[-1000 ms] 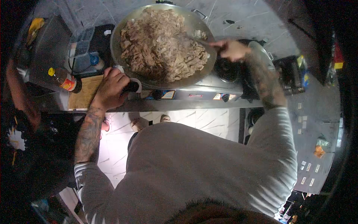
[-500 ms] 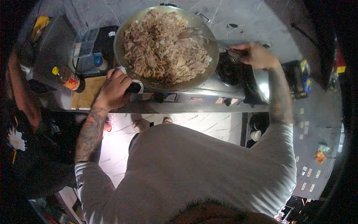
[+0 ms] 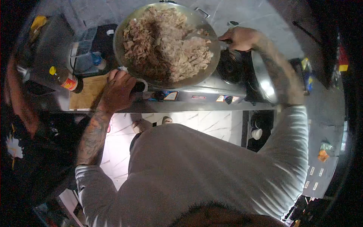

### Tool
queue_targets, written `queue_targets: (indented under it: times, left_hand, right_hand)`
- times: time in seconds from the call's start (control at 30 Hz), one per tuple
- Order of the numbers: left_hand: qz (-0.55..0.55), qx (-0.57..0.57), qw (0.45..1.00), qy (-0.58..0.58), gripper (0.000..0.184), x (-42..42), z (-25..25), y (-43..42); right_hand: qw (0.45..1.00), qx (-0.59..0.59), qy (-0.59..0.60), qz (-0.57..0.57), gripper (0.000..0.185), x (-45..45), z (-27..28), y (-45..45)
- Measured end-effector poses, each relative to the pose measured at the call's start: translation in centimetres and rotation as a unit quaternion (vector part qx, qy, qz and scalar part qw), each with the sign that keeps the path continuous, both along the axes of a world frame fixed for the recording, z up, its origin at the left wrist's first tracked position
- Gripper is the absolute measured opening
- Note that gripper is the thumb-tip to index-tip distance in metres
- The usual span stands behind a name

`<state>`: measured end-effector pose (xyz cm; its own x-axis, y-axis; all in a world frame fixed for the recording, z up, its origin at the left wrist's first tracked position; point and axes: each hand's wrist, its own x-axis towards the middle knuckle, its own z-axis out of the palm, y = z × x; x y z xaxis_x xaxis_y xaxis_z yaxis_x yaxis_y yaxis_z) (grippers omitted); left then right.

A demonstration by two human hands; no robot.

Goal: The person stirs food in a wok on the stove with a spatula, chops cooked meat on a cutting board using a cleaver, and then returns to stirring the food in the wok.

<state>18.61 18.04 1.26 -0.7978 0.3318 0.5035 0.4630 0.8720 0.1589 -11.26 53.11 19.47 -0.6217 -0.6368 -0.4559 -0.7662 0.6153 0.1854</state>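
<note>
A wide metal wok (image 3: pixel 120 68) sits on the stove, heaped with shredded, browned meat (image 3: pixel 166 45). At its near left rim, my left hand (image 3: pixel 119 89) is closed around the wok's handle, which my fingers mostly cover. My right hand (image 3: pixel 242 39) is wrapped around the handle of a metal spatula (image 3: pixel 202 37) at the wok's right side. The spatula's blade is partly buried in the meat and blurred. A black and white round part (image 3: pixel 140 86) shows just right of my left hand.
Left of the wok lie a wooden board (image 3: pixel 89 92), a yellow-capped sauce bottle (image 3: pixel 66 80) and a clear plastic container (image 3: pixel 84 47). A second burner (image 3: pixel 228 68) and a shiny metal pan (image 3: pixel 264 81) are on the right. Another person's arm (image 3: pixel 22 90) is at far left.
My right hand has moved left and slightly away from me with the spatula. Meat in the wok has been shifted, showing darker pieces on the left. My left hand stays at the rim.
</note>
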Motion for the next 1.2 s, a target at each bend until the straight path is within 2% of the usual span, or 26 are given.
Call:
queue_targets:
  times: [0.03,0.1,0.23,0.3,0.33,0.37,0.43,0.47,0.53,0.57,0.63,0.7,0.77,0.8,0.83,0.87,0.9,1.03,1.1,1.13,1.2]
  left_hand:
    - [-0.002,0.001,1.0,0.0,0.03,0.1,0.1,0.0]
    - [0.003,0.01,1.0,0.0,0.032,0.2,0.4,-0.1]
    - [-0.001,0.014,1.0,-0.013,0.032,0.1,0.5,-0.2]
    - [-0.01,0.035,0.999,-0.033,0.033,0.2,0.9,-0.3]
    - [-0.011,0.034,0.999,-0.032,0.033,0.3,2.0,-0.5]
    - [-0.024,0.04,0.997,-0.058,0.034,0.7,3.3,-0.7]
    - [-0.036,0.042,0.995,-0.084,0.035,0.9,4.5,-0.6]
    - [-0.035,0.04,0.995,-0.087,0.036,1.0,4.8,-0.5]
    - [-0.034,0.036,0.995,-0.087,0.037,0.7,4.2,-0.7]
    - [-0.044,0.03,0.996,-0.074,0.037,0.2,2.7,-0.9]
    - [-0.052,0.024,0.997,-0.059,0.037,-0.4,1.0,-1.3]
    - [-0.047,-0.005,0.997,-0.058,0.037,-0.6,-0.2,-1.7]
    - [-0.043,-0.007,0.997,-0.058,0.037,-0.7,-1.1,-2.1]
    - [-0.044,-0.01,0.997,-0.056,0.037,-0.9,-1.0,-2.0]
    - [-0.045,-0.013,0.997,-0.053,0.036,-1.1,-0.9,-1.9]
    - [-0.037,-0.007,0.998,-0.057,0.036,-1.0,-0.8,-1.8]
    - [-0.028,-0.001,0.998,-0.061,0.036,-0.9,-0.4,-1.6]
    - [-0.036,0.026,0.997,-0.067,0.037,-0.3,1.2,-1.0]
    - [-0.03,0.022,0.999,-0.028,0.038,-0.2,0.7,-1.0]
    - [-0.028,0.024,0.999,-0.028,0.038,-0.1,0.7,-1.0]
    - [-0.021,0.019,1.0,-0.002,0.039,0.2,1.0,-0.8]
  right_hand:
    - [1.0,0.014,0.023,0.009,0.055,0.4,1.5,-0.1]
    - [0.984,0.082,-0.107,0.112,0.06,3.7,7.3,-2.1]
    - [0.978,0.052,-0.125,0.16,0.062,4.5,8.0,-0.8]
    - [0.982,0.132,-0.13,0.029,0.062,5.8,7.5,-2.4]
    - [0.983,0.107,-0.144,-0.035,0.058,4.9,5.8,-1.9]
    - [0.983,0.106,-0.144,-0.035,0.058,4.2,4.3,-1.9]
    - [0.971,0.03,-0.182,-0.153,0.056,3.5,1.5,-2.4]
    - [0.971,0.028,-0.182,-0.151,0.056,3.1,0.3,-1.9]
    - [0.893,-0.138,-0.354,-0.241,0.055,2.4,-1.9,-0.5]
    - [0.893,-0.14,-0.353,-0.241,0.055,2.4,-2.7,0.5]
    - [0.781,-0.253,-0.443,-0.361,0.057,3.0,-3.4,2.2]
    - [0.79,-0.246,-0.427,-0.364,0.054,3.5,-2.9,2.7]
    - [0.929,-0.129,-0.224,-0.263,0.047,3.8,-1.7,2.8]
    - [0.961,-0.07,-0.153,-0.221,0.039,3.7,-0.8,2.8]
    - [0.959,-0.072,-0.153,-0.226,0.039,3.2,-0.3,3.1]
    - [0.997,-0.032,0.065,-0.031,0.034,2.8,0.0,3.6]
    - [0.947,0.013,0.275,0.165,0.031,2.5,0.3,3.9]
    - [0.948,0.059,0.279,0.142,0.028,2.7,3.6,2.9]
    - [0.962,0.104,0.249,0.048,0.03,2.9,4.8,2.7]
    - [0.962,0.105,0.248,0.05,0.03,2.2,4.5,3.2]
    - [0.995,0.022,0.093,-0.037,0.033,-0.4,2.3,5.1]
